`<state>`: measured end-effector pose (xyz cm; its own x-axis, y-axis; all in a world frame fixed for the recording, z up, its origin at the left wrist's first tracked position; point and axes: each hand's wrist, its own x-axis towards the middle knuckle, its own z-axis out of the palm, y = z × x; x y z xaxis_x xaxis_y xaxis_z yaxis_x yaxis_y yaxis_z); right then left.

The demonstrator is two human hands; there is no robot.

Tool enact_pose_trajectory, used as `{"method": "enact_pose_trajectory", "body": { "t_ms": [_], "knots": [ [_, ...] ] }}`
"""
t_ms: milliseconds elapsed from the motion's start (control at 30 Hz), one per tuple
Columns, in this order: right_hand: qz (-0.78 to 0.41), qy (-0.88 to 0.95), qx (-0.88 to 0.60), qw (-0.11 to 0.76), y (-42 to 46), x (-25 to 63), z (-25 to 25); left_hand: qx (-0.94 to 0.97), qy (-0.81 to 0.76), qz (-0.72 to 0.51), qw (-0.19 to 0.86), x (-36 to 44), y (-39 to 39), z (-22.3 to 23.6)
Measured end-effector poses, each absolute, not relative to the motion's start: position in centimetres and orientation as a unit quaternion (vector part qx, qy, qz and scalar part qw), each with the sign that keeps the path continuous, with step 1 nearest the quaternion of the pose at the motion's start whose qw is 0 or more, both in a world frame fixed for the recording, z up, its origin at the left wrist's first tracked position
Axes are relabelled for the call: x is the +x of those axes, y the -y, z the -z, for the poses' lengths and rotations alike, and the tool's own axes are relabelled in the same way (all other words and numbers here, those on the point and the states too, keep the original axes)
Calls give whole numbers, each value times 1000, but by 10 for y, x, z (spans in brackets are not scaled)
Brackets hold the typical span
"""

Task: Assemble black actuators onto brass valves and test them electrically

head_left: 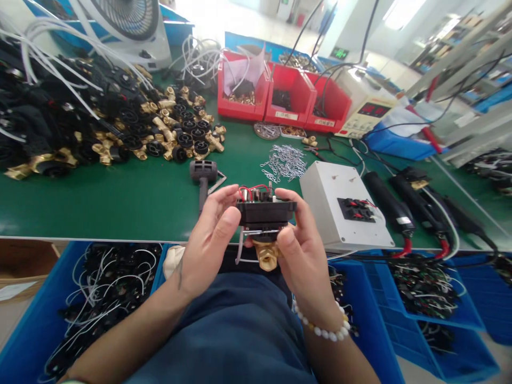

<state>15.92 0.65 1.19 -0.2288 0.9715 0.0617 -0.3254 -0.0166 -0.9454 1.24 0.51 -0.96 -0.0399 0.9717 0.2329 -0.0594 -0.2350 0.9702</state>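
Note:
Just over the bench's front edge, both hands hold a motorized valve (266, 213) between them. Its black housing has an open top showing red wires and small parts, and a brass valve body hangs below. My left hand (212, 234) grips the housing's left side, thumb and fingertips at its edge. On the other side, my right hand (304, 245) has its fingers behind the housing and its thumb near the brass body. A white cable and a thin metal piece show under the housing on the left. A pile of small wire clips (285, 162) lies beyond the valve.
A grey-black handheld tool (204, 178) lies left of the clips. Piled brass valves (176, 128) cover the back left. Red bins (244, 101) line the rear. At right are a grey switch box (326, 197) and black electric screwdrivers (388, 205). Blue crates (372, 320) stand below.

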Motion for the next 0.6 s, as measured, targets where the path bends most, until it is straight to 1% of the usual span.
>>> {"method": "enact_pose_trajectory", "body": {
  "t_ms": [67,167,267,333,467,600],
  "knots": [
    [-624,461,-354,523,-9,159,-8,577,-476,-531,398,6,-7,14],
    [-606,434,-392,539,-11,162,-4,666,-541,-444,258,-8,-8,26],
    [-591,412,-422,550,-12,165,-4,708,-610,-331,130,-27,-10,45],
    [-597,404,-429,545,-13,166,-5,709,-641,-281,92,-46,-13,58],
    [-619,396,-421,531,-11,165,-6,708,-653,-261,69,-91,-25,67],
    [-631,384,-407,537,-9,163,-6,681,-658,-320,1,-106,-32,47]
  ]
}}
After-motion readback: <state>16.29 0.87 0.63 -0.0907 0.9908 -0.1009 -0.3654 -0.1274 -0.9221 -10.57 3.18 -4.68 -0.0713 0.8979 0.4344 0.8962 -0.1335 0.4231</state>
